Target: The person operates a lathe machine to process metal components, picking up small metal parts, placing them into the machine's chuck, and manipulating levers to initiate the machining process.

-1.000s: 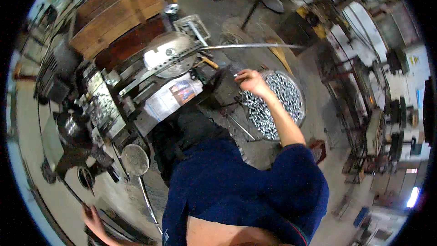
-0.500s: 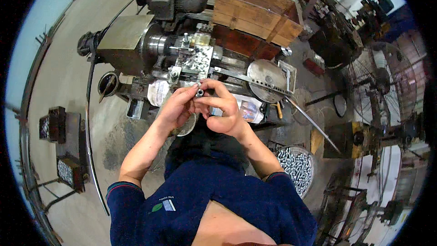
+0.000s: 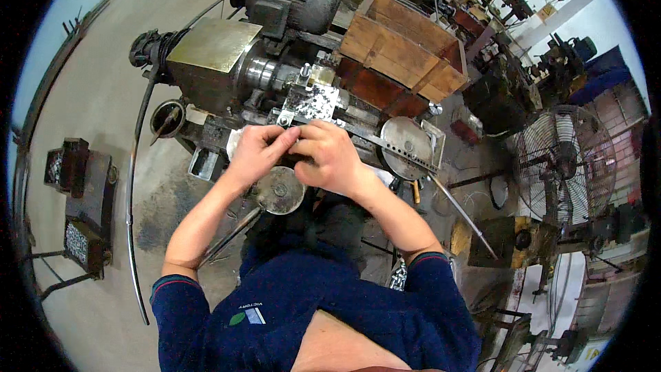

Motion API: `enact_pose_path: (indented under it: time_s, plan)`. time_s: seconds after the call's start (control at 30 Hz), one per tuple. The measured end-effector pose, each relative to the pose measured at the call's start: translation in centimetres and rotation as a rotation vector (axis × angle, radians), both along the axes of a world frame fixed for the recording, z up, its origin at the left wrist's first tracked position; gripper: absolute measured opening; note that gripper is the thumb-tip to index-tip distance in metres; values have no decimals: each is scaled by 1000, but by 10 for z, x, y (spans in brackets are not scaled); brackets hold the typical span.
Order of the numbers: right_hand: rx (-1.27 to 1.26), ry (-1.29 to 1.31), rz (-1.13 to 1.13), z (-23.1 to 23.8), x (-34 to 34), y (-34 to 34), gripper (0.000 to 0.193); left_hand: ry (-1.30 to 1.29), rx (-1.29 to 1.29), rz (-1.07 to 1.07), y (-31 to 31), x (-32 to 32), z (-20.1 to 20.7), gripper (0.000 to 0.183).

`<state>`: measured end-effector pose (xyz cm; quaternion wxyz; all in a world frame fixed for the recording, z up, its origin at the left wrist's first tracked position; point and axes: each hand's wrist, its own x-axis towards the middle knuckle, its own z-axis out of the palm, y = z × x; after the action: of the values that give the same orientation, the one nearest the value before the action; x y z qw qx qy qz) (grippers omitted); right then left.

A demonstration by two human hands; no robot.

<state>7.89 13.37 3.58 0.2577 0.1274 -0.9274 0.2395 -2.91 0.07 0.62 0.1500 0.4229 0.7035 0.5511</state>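
Observation:
My left hand point(image 3: 255, 155) and my right hand point(image 3: 332, 158) are pressed together in front of a small metal lathe point(image 3: 275, 76). The fingertips of both hands meet over a small part that I cannot make out, just below the shiny tool block point(image 3: 313, 102) of the machine. A round metal handwheel point(image 3: 279, 191) sits right under my hands. My dark blue sleeves come in from the lower edge.
An electric motor point(image 3: 292, 3) tops the lathe. A wooden crate point(image 3: 406, 45) stands behind it. A round perforated plate point(image 3: 406, 141) and a long lever point(image 3: 454, 203) lie to the right. A standing fan point(image 3: 564, 165) is at far right. Dark crates point(image 3: 79, 200) sit on the floor at left.
A second ago my right hand reached out to a bin of small metal parts at my right. My view has since turned to the lathe, and both hands now meet at its tool block.

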Motion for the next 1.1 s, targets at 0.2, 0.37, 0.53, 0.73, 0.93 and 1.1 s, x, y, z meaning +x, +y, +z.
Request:
enact_pose_path:
  time_s: [0.2, 0.37, 0.53, 0.73, 0.93, 1.1]
  plan:
    - [307, 21, -18, -4, -87, 35, 19, -71, -107, 107, -77, -57, 23, 27]
    - [667, -422, -319, -24, -151, 48, 18, 128, -177, 580, -209, -124, -17, 28]
    - [612, -440, -361, -47, -172, 51, 16, 451, -602, 780, -306, -119, -55, 36]
    - [521, -450, -349, -44, -173, 45, 22, 197, -769, 732, -302, -101, -100, 37]
    - [418, -521, -380, -46, -172, 51, 24, 607, -1033, 825, -339, -143, -119, 21]
    - [409, -470, -356, -51, -179, 50, 25, 942, -1190, 809, -400, -228, -94, 3]
